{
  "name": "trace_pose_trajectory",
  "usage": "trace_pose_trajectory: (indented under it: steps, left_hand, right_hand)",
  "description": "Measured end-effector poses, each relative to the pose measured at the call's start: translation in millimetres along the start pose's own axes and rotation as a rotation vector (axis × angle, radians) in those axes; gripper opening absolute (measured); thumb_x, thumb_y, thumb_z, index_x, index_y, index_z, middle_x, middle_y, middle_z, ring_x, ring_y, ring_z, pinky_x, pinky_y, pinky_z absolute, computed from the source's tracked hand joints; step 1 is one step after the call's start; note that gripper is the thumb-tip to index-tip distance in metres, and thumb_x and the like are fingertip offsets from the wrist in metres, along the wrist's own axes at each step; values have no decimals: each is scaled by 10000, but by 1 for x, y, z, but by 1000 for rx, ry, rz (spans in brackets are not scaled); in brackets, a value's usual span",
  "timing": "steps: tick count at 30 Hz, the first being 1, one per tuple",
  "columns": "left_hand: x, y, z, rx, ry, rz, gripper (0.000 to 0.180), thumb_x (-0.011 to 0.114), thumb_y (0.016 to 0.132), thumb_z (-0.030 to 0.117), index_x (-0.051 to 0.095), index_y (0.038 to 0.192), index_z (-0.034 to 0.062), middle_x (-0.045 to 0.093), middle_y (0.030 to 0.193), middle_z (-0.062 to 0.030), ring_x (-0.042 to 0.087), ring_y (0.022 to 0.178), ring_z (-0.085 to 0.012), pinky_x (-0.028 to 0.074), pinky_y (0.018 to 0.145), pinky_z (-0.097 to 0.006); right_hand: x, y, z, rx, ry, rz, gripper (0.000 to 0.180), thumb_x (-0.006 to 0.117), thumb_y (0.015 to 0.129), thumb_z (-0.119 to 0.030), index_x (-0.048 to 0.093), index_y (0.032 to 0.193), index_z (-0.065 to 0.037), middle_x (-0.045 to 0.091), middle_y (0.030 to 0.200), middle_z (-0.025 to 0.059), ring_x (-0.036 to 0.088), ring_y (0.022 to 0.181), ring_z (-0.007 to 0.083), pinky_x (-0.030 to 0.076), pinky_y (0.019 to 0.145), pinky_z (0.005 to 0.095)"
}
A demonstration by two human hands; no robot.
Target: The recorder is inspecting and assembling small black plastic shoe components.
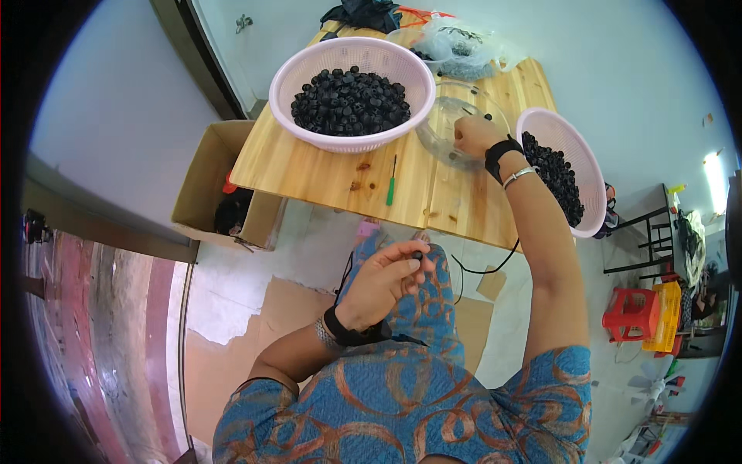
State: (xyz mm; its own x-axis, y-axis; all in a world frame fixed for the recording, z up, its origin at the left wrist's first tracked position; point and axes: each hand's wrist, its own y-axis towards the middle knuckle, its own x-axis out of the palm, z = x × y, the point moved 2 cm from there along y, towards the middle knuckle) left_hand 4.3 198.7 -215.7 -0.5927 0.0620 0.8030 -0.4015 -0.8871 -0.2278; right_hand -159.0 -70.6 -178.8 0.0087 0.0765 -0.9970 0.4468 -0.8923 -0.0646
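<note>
Right hand [473,135] reaches closed into clear bowl [448,116], contents unclear; left hand [384,278] pinches small black part [417,254]. Green screwdriver [391,182] lies between two pink baskets [309,66] of black parts.

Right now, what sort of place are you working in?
Probably a small home workshop for piecework: a wooden table holds two pink baskets heaped with small black parts, a cardboard box sits on the floor, and stacked plastic stools stand nearby.

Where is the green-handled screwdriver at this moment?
In the head view, the green-handled screwdriver lies on the wooden table near its front edge, just below the large pink basket and left of the clear bowl.
</note>
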Motion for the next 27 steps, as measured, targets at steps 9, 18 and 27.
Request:
trace_pose_trajectory:
  steps: [9, 18, 27]
  left_hand:
    - [-3, 16, 15, 160, -71, 53, 221, 503, 869, 39, 541, 1085, 64, 580, 975, -47, 527, 790, -89, 444, 640, -209]
    - [26, 35, 25, 284, -38, 31, 217, 508, 901, 75, 526, 1117, 62, 606, 1019, -77, 566, 781, -103, 464, 654, -214]
    - [60, 50, -12, 100, -52, -39, 282, 482, 932, 230, 508, 1156, 62, 575, 960, -11, 509, 804, -88, 423, 660, -213]
  right_hand:
    - [-28, -57, -17, 66, 994, 168, 149, 618, 758, -98, 619, 874, -5, 603, 782, 47, 561, 709, 83, 466, 621, 219]
    - [-2, -170, -84, -27, 1842, 300, 148, 608, 827, -37, 604, 968, 8, 637, 923, 64, 582, 727, 99, 447, 599, 211]
    - [26, -203, -83, -69, 1962, 646, 104, 626, 814, -13, 615, 915, 4, 545, 984, 51, 540, 804, 88, 450, 654, 206]
